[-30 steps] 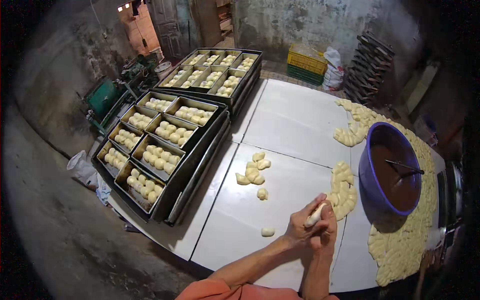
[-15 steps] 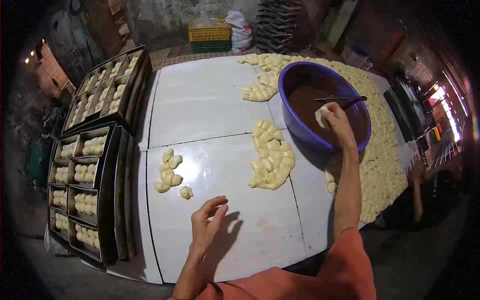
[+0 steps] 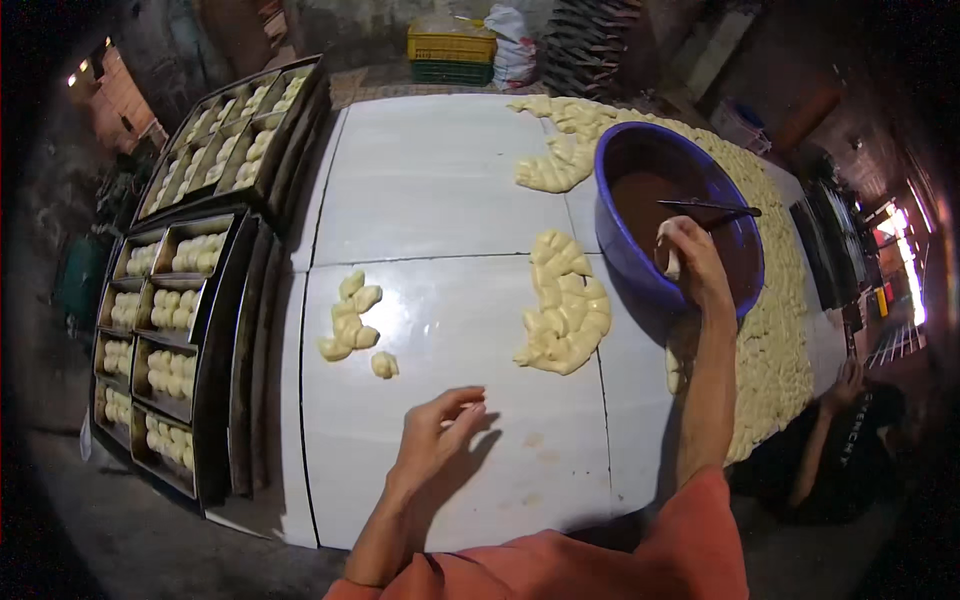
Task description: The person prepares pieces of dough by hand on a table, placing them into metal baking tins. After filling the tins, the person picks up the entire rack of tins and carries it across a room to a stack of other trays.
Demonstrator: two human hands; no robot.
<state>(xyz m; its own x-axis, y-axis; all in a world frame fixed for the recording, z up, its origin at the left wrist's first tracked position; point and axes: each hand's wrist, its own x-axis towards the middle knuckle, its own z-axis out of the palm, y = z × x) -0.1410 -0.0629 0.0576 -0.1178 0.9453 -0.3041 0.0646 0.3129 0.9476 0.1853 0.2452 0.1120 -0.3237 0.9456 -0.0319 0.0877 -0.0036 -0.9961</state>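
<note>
The right hand (image 3: 698, 265) is pinching dough (image 3: 671, 263) over a bowl (image 3: 622, 228), with brown mixture (image 3: 637, 194) lying below that grip. The left hand (image 3: 436, 432) is hovering, its grip narrowly parted.

Right grip (image 3: 697, 262) on pale dough (image 3: 670, 263), over basin (image 3: 632, 262), left grip (image 3: 438, 435) above table (image 3: 425, 185)

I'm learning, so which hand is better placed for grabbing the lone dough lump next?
Probably the left hand: it looks empty and near that dough lump. The right hand is over the purple bowl, holding a pale piece.
</note>
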